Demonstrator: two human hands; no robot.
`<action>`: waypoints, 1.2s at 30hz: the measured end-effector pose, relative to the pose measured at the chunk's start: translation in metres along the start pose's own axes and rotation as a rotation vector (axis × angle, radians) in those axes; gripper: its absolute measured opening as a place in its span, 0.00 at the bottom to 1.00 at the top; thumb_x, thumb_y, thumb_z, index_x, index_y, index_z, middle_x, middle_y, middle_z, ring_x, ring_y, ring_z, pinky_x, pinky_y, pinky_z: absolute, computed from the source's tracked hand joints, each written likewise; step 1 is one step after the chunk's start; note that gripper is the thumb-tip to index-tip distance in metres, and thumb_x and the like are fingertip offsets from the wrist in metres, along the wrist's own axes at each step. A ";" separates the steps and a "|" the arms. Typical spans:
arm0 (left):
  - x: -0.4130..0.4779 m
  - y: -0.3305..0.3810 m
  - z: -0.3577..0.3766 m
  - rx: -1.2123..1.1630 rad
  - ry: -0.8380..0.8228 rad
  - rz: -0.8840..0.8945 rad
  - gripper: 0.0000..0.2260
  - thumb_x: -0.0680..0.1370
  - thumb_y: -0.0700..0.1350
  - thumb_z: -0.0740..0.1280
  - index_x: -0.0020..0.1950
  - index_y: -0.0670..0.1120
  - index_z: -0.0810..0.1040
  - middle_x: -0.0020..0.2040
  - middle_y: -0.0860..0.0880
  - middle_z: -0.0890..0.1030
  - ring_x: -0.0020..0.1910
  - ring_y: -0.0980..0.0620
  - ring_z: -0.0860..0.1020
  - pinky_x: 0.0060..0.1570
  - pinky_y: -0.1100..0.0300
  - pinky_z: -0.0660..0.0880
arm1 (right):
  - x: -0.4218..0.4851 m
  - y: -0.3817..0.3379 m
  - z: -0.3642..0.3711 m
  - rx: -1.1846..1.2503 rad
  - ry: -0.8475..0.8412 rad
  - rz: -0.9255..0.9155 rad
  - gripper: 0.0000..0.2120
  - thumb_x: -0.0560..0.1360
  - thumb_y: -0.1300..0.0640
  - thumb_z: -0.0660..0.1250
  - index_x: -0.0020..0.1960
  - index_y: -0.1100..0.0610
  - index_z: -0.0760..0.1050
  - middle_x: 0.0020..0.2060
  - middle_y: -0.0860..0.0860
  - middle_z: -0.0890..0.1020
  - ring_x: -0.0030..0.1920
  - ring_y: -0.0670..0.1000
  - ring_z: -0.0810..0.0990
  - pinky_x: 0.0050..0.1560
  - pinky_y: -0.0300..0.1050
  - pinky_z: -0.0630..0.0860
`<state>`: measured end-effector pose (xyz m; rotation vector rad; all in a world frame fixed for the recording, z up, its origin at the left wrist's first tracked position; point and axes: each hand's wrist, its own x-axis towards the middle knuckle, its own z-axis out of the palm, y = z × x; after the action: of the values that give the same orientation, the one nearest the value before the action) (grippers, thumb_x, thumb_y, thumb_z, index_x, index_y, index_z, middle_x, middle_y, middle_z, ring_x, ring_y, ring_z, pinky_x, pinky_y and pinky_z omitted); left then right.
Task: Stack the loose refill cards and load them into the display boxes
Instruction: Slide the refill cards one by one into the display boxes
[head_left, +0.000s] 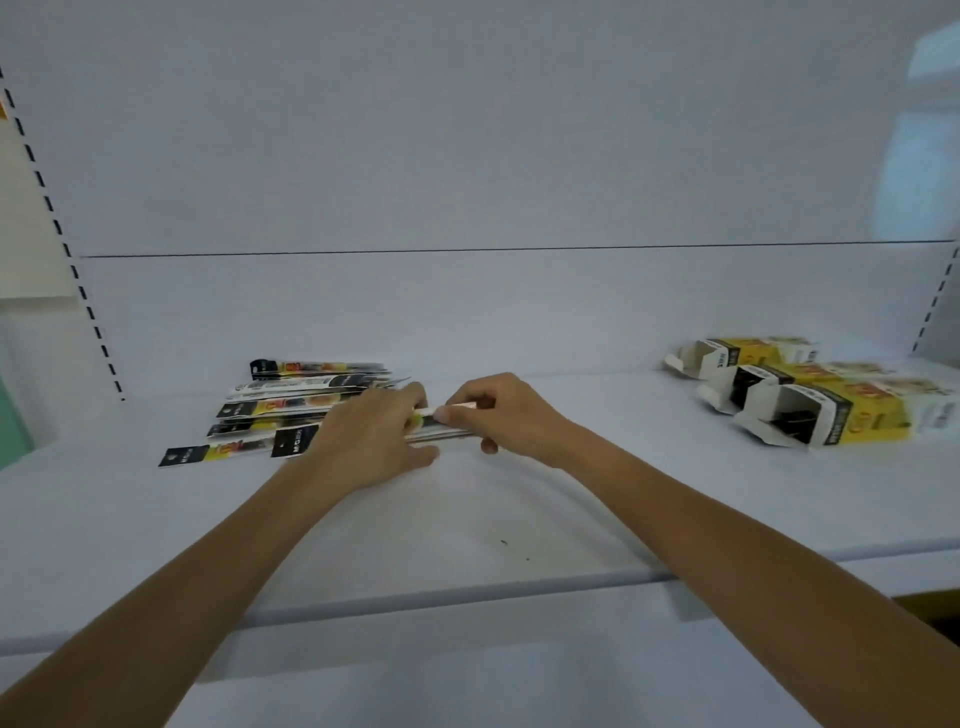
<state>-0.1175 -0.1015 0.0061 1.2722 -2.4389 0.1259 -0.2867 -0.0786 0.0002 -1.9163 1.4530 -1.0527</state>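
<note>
Several loose refill cards (291, 400), long and narrow with black ends and yellow print, lie fanned on the white shelf (493, 519) at centre-left. My left hand (371, 441) and my right hand (498, 415) meet in the middle of the shelf and together hold a thin stack of cards (441, 423) lying flat, each hand gripping one end. The left hand covers most of that stack. Three open yellow-and-white display boxes (810, 410) lie on their sides at the right, mouths facing left.
The shelf's white back panel (467, 182) rises behind everything. Slotted uprights stand at the far left (67, 249) and far right (935, 306). The shelf's front edge (467, 592) runs below my forearms.
</note>
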 end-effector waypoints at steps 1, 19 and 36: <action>0.003 0.010 0.002 -0.008 0.008 0.015 0.18 0.72 0.55 0.68 0.57 0.50 0.69 0.46 0.53 0.76 0.47 0.50 0.75 0.42 0.57 0.68 | -0.002 0.006 -0.013 0.031 0.018 0.024 0.12 0.72 0.47 0.70 0.41 0.56 0.81 0.30 0.52 0.73 0.27 0.48 0.72 0.33 0.41 0.72; 0.056 0.254 0.072 0.023 0.012 0.056 0.13 0.79 0.55 0.56 0.58 0.50 0.70 0.46 0.53 0.71 0.47 0.51 0.74 0.43 0.60 0.64 | -0.159 0.166 -0.347 -0.887 0.413 -0.112 0.16 0.78 0.49 0.59 0.49 0.59 0.79 0.44 0.54 0.80 0.48 0.54 0.74 0.46 0.50 0.70; 0.081 0.307 0.084 -0.370 -0.029 -0.161 0.14 0.80 0.49 0.52 0.54 0.52 0.77 0.52 0.52 0.78 0.52 0.49 0.75 0.54 0.54 0.70 | -0.190 0.224 -0.357 -0.630 0.411 -0.102 0.19 0.75 0.47 0.64 0.61 0.56 0.77 0.56 0.51 0.73 0.60 0.48 0.68 0.55 0.38 0.65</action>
<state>-0.4314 -0.0058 -0.0115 1.2948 -2.2344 -0.3728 -0.7284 0.0553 -0.0230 -2.3045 2.1340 -1.1804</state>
